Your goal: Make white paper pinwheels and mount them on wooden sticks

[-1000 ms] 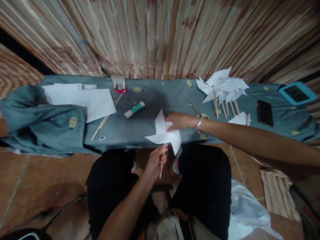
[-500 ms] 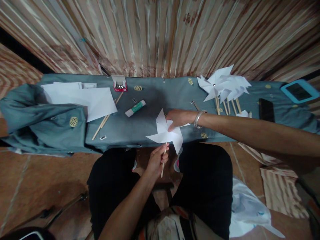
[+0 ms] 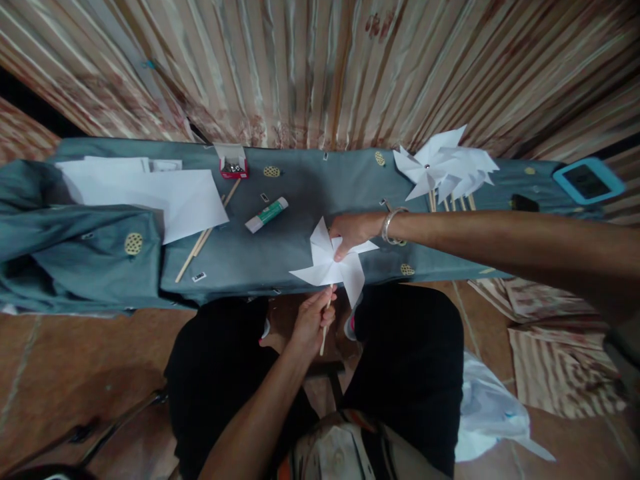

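Observation:
A white paper pinwheel (image 3: pixel 327 265) hangs over the near edge of the grey-cloth table (image 3: pixel 300 253). Its thin wooden stick (image 3: pixel 325 328) points down toward my lap. My left hand (image 3: pixel 311 323) is closed round that stick just under the paper. My right hand (image 3: pixel 351 231), with a silver bangle on the wrist, reaches in from the right and presses a finger on the pinwheel's centre. A green-and-white glue stick (image 3: pixel 269 214) lies on the cloth a little to the left.
Several finished pinwheels (image 3: pixel 445 167) lie at the back right. White paper sheets (image 3: pixel 165 197) and loose wooden sticks (image 3: pixel 205 233) sit at the left, with a small red box of pins (image 3: pixel 232 165) behind. A blue-cased tablet (image 3: pixel 588 180) is at the far right.
The view has drifted slightly. My right hand has slid a little down onto the pinwheel's centre. The left hand keeps its hold on the stick.

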Action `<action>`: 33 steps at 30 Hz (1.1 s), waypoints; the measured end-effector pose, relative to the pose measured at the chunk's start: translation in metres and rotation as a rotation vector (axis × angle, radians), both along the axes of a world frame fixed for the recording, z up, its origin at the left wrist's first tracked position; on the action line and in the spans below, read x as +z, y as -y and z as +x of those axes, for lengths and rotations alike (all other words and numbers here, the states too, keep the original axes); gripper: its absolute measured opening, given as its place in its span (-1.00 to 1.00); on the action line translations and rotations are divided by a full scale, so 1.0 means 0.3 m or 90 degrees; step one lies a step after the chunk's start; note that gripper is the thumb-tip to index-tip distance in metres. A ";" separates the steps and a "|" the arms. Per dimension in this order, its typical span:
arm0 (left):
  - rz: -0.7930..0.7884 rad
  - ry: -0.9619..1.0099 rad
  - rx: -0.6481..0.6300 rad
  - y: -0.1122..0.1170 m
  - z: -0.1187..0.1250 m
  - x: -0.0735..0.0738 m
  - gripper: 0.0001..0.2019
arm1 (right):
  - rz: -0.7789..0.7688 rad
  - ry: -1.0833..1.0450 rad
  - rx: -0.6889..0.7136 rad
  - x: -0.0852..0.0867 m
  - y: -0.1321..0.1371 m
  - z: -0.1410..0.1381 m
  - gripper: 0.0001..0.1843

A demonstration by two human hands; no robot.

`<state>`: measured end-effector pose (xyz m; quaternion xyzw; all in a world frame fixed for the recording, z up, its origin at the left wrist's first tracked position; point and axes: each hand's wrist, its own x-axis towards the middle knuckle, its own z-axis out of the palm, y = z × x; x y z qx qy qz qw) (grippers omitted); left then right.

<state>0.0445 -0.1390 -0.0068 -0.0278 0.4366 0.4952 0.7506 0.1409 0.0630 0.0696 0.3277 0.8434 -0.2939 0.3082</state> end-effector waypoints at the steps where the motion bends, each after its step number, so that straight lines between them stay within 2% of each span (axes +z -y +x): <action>1: -0.001 -0.001 0.002 -0.001 0.000 0.000 -0.60 | 0.000 -0.004 -0.005 0.003 0.001 0.000 -0.62; 10: -0.015 -0.001 -0.016 -0.009 -0.004 -0.007 -0.59 | -0.001 -0.030 0.000 0.013 0.007 -0.002 -0.66; 23: -0.046 0.012 -0.053 -0.020 -0.014 -0.014 -0.59 | -0.012 -0.078 0.007 -0.032 0.000 0.035 -0.74; 33: -0.040 0.005 -0.015 -0.014 -0.001 0.001 -0.64 | 0.026 -0.047 0.005 0.021 0.038 0.017 -0.71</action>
